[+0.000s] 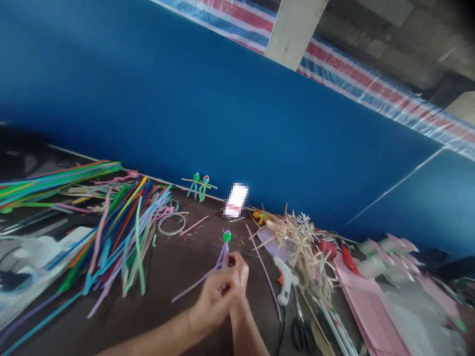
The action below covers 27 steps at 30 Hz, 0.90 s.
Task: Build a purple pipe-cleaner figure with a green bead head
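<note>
Both my hands meet over the dark table [163,277], low in the middle of the view. Between them is a small pipe-cleaner figure [226,237] with a round green head and purple stems hanging down to the left. My left hand [213,296] has its fingers curled in around the lower purple stems. Just behind it, my right hand [239,269] pinches close under the green head. The fingertips partly cover one another, so the exact grip point is hidden. Two finished-looking pipe-cleaner figures [202,190] stand against the blue wall.
Bundles of coloured pipe cleaners [118,232] spread across the left side. A phone [236,200] leans at the wall. To the right lie a hot glue gun [285,281], scissors [302,331], straw-coloured paper strips [297,242] and pink sheets [367,301]. A wire ring [171,224] lies left of centre.
</note>
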Tool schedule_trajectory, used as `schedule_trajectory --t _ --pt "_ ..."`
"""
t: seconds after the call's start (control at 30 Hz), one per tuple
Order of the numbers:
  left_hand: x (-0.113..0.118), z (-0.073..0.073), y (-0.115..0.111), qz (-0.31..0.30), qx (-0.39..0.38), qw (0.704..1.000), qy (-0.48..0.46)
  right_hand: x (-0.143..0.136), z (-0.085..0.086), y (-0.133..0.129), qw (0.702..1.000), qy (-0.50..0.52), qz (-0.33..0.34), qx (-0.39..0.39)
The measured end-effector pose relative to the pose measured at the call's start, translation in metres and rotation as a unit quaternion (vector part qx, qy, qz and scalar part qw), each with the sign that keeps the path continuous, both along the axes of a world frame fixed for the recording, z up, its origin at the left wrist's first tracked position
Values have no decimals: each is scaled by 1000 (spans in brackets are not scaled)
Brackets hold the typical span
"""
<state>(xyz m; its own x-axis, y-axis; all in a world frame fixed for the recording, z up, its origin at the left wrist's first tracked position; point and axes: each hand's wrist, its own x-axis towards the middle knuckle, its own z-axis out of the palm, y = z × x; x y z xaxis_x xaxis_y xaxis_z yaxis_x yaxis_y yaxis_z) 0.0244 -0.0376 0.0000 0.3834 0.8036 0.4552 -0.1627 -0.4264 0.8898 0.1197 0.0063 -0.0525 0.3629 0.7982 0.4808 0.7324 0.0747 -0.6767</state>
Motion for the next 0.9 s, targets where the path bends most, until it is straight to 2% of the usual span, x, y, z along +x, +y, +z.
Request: schedule_trajectory --t 0.03,0.1,0.13,0.2,0.33,0.4,0.47,0.63,0.77,0.9 --pt "-11 -1 12 84 -26 996 -24 1 0 0 1000 5 10 -3" --pt "-29 -6 34 187 -54 980 -36 2 -1 0 999 22 30 -8" --pt "-36 -9 44 218 -67 973 -29 3 -1 1 999 34 35 -6" --pt "-42 -14 62 231 -103 968 2 3 -2 1 998 50 40 3" --pt "-33 -22 87 95 -229 967 54 3 -2 2 997 52 50 -2" --pt "-24 -24 93 27 -257 964 66 3 -2 1 997 49 67 -4" --pt "-19 -26 95 -12 -261 963 59 2 -1 1 996 36 79 2" --pt "-17 -33 95 -47 -269 962 -19 0 1 3 997 -26 70 35" --pt "-21 -38 98 -87 -331 936 -80 0 5 4 993 -24 96 61" --pt "-25 -41 102 -84 -377 918 -90 -1 7 3 991 4 117 69"
